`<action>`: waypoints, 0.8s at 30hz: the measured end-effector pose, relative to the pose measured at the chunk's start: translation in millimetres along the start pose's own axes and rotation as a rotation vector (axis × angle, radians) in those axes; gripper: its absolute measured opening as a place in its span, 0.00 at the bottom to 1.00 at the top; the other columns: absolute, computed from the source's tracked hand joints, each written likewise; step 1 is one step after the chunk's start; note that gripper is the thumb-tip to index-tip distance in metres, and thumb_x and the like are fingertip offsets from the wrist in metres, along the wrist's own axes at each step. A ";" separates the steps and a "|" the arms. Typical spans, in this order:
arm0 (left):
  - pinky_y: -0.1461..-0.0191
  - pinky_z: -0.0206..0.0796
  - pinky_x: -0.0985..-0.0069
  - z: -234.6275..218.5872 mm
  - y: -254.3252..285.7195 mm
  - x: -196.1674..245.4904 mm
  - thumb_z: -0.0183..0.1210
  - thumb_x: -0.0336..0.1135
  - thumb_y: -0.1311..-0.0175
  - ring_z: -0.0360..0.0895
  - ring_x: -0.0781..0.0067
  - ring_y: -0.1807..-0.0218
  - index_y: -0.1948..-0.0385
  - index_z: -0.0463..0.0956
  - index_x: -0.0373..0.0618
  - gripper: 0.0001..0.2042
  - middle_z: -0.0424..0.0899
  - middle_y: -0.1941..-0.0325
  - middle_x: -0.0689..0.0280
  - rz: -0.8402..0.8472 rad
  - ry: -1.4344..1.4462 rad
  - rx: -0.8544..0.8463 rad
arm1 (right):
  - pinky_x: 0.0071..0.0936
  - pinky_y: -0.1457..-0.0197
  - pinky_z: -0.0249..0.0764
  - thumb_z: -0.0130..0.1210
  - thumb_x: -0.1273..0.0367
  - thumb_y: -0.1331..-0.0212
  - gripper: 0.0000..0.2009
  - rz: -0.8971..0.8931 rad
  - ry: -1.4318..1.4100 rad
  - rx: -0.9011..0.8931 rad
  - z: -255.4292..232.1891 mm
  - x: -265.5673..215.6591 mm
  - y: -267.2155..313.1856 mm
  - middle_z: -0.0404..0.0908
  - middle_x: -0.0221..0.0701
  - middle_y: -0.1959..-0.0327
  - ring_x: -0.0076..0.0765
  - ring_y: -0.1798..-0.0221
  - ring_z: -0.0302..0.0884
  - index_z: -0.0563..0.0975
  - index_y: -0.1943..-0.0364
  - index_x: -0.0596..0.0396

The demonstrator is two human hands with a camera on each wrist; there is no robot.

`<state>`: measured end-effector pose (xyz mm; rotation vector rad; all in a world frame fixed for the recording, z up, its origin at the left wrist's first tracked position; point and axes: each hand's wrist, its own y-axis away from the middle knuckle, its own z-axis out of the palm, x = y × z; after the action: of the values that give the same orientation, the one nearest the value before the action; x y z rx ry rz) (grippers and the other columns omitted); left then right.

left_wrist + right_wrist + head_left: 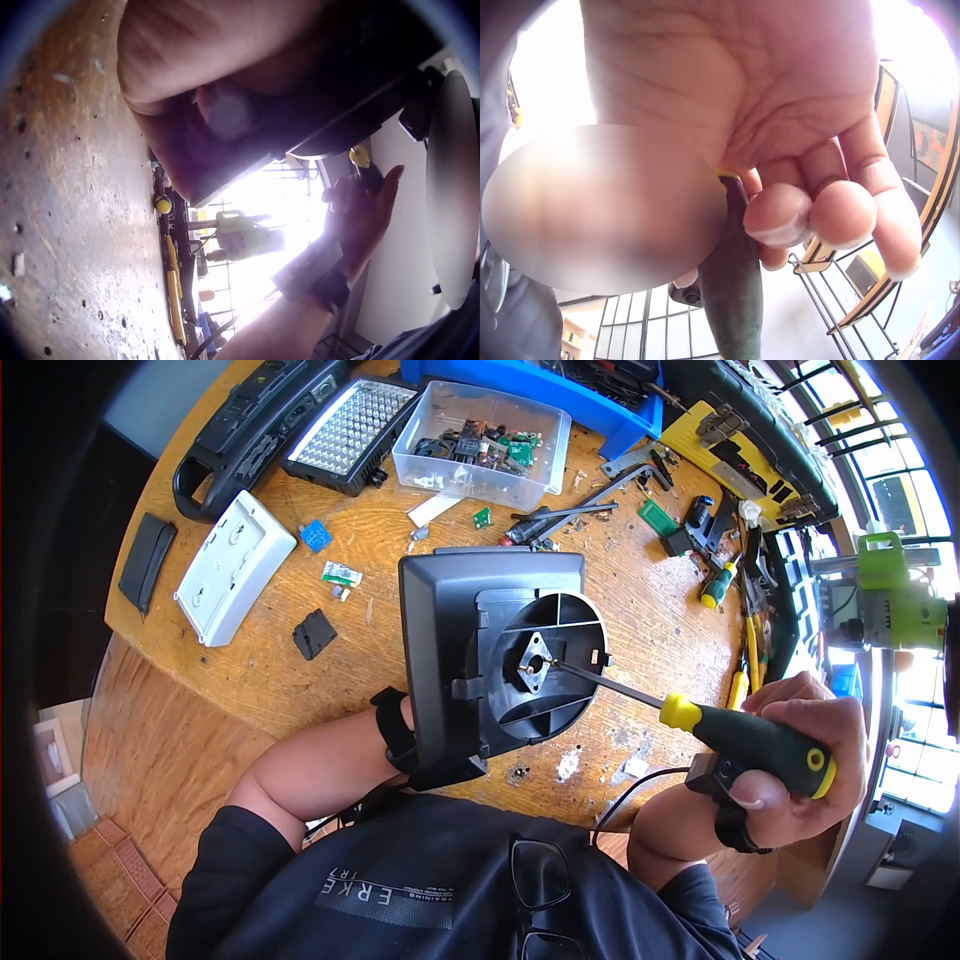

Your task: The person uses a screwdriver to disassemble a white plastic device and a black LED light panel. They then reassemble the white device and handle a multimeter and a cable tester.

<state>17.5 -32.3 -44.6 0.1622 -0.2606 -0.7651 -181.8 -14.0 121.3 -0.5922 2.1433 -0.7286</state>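
Observation:
A black plastic housing (440, 650) with a round ribbed recess is held up over the bench, its recess turned toward the right hand. Inside the recess sits a diamond-shaped metal plate (536, 663) with small holes. My left hand (176, 79) grips the housing from behind; the housing hides it in the head view, and its fingers are dark in the left wrist view. With my right hand (840, 735) I hold a screwdriver (745, 740) by its dark green and yellow handle. The screwdriver's tip meets the plate near its right corner.
On the wooden bench (350, 600) lie a clear bin (480, 485) of electronic parts, an LED panel (355, 435), a white plastic cover (235, 570) and small scraps. A blue tray (540, 390) stands at the back. At right are another screwdriver (718, 585) and a yellow-and-black toolbox (745, 460).

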 end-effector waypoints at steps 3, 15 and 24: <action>0.46 0.76 0.66 -0.9 -1.3 -0.5 0.46 0.51 0.31 0.81 0.61 0.53 0.45 0.63 0.33 0.27 0.79 0.58 0.51 -0.001 -0.061 -0.010 | 0.19 0.84 0.63 0.73 0.42 0.75 0.36 0.096 -0.052 0.159 12.3 -5.7 -0.1 0.71 0.30 0.89 0.25 0.89 0.69 0.74 0.78 0.64; 0.41 0.72 0.62 -5.4 1.9 1.3 0.49 0.54 0.33 0.79 0.54 0.49 0.43 0.61 0.32 0.30 0.79 0.55 0.48 0.045 0.021 -0.063 | 0.28 0.71 0.78 0.70 0.54 0.55 0.27 -0.185 -0.179 -0.175 -16.5 6.3 -7.5 0.77 0.37 0.78 0.32 0.77 0.76 0.74 0.62 0.63; 0.42 0.72 0.63 -1.6 4.2 -1.7 0.49 0.55 0.34 0.80 0.53 0.50 0.43 0.61 0.32 0.31 0.79 0.56 0.49 0.040 0.006 -0.069 | 0.28 0.69 0.77 0.73 0.56 0.59 0.28 -0.187 -0.163 -0.283 -16.1 6.6 -11.6 0.78 0.36 0.78 0.32 0.76 0.78 0.75 0.61 0.63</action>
<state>19.5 -28.1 -45.4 0.0944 -0.2305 -0.7331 -196.5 -21.7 134.1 -0.9787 2.0706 -0.4573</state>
